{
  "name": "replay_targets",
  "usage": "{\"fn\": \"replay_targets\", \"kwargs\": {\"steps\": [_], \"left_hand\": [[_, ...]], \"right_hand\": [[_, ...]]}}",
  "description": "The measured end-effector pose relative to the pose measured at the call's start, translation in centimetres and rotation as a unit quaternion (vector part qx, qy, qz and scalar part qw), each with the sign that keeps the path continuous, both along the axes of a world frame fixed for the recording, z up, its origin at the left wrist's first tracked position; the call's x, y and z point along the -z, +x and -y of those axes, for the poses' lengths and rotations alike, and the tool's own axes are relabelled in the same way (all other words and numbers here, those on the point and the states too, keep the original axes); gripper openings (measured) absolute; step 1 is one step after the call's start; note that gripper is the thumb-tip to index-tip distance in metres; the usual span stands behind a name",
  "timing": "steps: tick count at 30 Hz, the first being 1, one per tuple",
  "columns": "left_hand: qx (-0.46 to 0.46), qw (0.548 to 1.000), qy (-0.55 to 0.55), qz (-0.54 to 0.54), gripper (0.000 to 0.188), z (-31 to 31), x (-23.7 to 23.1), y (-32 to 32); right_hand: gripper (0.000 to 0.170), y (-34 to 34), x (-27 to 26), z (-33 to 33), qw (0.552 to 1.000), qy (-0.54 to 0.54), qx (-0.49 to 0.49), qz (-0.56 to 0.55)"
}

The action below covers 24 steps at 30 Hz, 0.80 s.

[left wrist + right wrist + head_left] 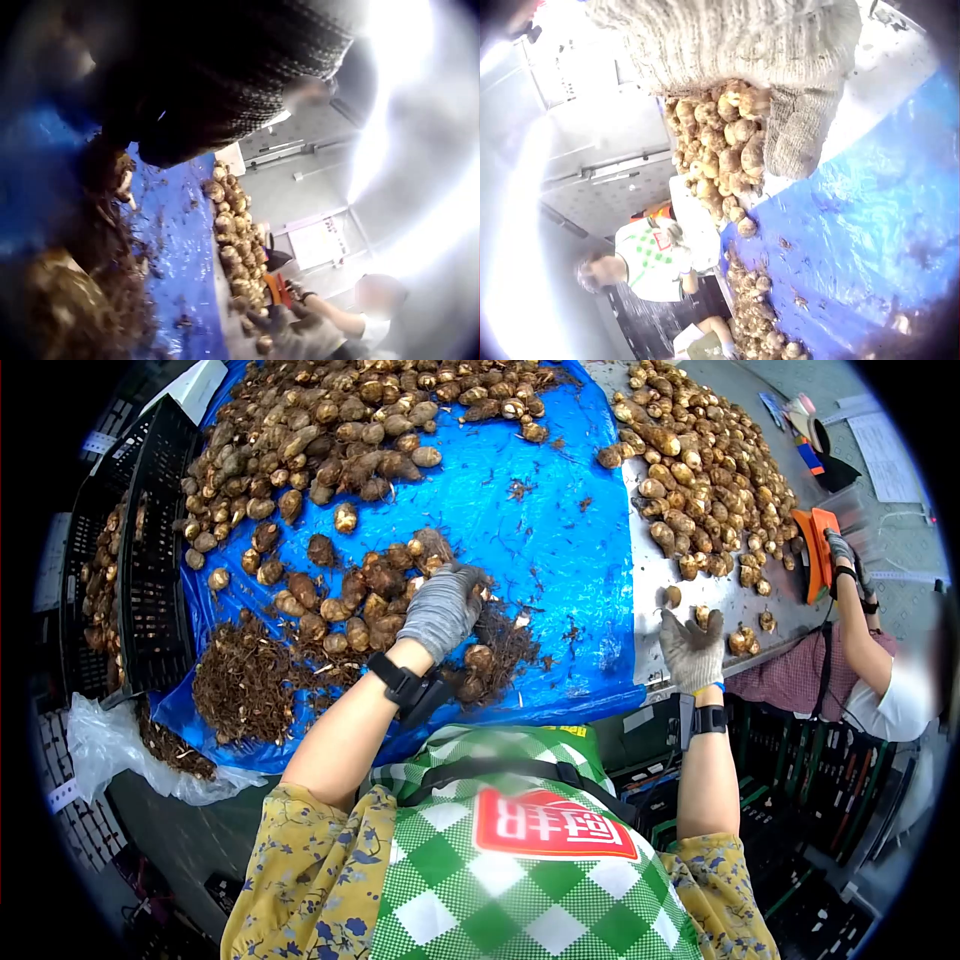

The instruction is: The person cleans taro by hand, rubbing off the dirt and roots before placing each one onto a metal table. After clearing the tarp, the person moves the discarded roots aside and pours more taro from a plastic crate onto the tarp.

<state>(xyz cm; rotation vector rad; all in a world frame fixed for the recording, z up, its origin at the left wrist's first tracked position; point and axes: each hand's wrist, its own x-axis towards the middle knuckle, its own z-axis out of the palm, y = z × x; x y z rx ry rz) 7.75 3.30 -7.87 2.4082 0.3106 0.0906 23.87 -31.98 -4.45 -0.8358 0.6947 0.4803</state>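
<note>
The gloved left hand point(440, 610) bends over the brown tubers point(380, 577) on the blue sheet, beside a rooty clump point(505, 640); its fingertips are hidden. In the left wrist view that hand point(217, 82) is a dark shape above a rooty tuber point(105, 169). At the metal table's front edge, the gloved right hand point(692, 650) has its thumb and fingers spread apart. One small tuber point(672, 596) lies just beyond its thumb, another point(703, 617) by its fingertips. The right wrist view shows the glove point(742, 49) close up, with tubers point(727, 142) behind it.
A large tuber heap point(330, 420) covers the sheet's back left; a paler heap point(710, 470) is on the metal table point(640, 550). Loose roots point(243, 682) lie front left, near black crates point(155, 550). At right, another person's arm point(862, 625) reaches to an orange tool point(815, 555).
</note>
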Motion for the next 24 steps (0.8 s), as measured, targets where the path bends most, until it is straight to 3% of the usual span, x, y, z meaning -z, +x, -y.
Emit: {"fn": "replay_targets", "kwargs": {"steps": [5, 6, 8, 10, 12, 15, 18, 22, 23, 24], "left_hand": [[0.042, 0.977, 0.119, -0.174, 0.045, 0.5, -0.1, 0.9], [0.03, 0.983, 0.088, -0.157, 0.046, 0.7, -0.7, 0.6], [0.006, 0.992, 0.026, -0.123, 0.049, 0.7, -1.7, -0.2], [0.027, 0.975, -0.184, -0.12, 0.049, 0.5, -4.3, -0.7], [0.016, 0.901, -0.428, -0.068, 0.049, 1.4, -6.9, -2.3], [0.031, 0.896, -0.433, -0.09, 0.05, 2.2, -10.4, -3.3], [0.048, 0.912, -0.398, -0.084, 0.053, 3.4, -10.2, -4.5], [0.073, 0.929, -0.347, -0.104, 0.052, 3.9, -12.4, -4.6], [0.067, 0.917, -0.379, -0.106, 0.049, 4.0, -11.7, -5.0], [0.053, 0.88, -0.458, -0.114, 0.048, 4.1, -11.5, -5.1]], "right_hand": [[0.044, -2.4, -2.2, -2.7, 0.978, -0.062, -0.173, 0.098], [0.042, -2.7, -2.2, -3.5, 0.97, -0.052, -0.215, 0.099], [0.04, -4.3, -3.5, -6.0, 0.932, -0.135, -0.304, 0.143], [0.033, -5.8, -3.9, -8.0, 0.869, -0.21, -0.412, 0.179], [0.033, -8.0, -5.6, -10.5, 0.836, -0.2, -0.453, 0.237], [0.03, -9.4, -7.2, -13.3, 0.754, -0.179, -0.555, 0.304], [0.024, -10.2, -9.4, -15.8, 0.628, -0.327, -0.633, 0.313], [0.019, -10.7, -8.1, -15.4, 0.447, -0.399, -0.451, 0.662], [0.013, -11.2, -9.3, -15.2, 0.586, -0.371, -0.5, 0.519], [0.011, -11.5, -9.2, -14.9, 0.585, -0.364, -0.488, 0.537]]}}
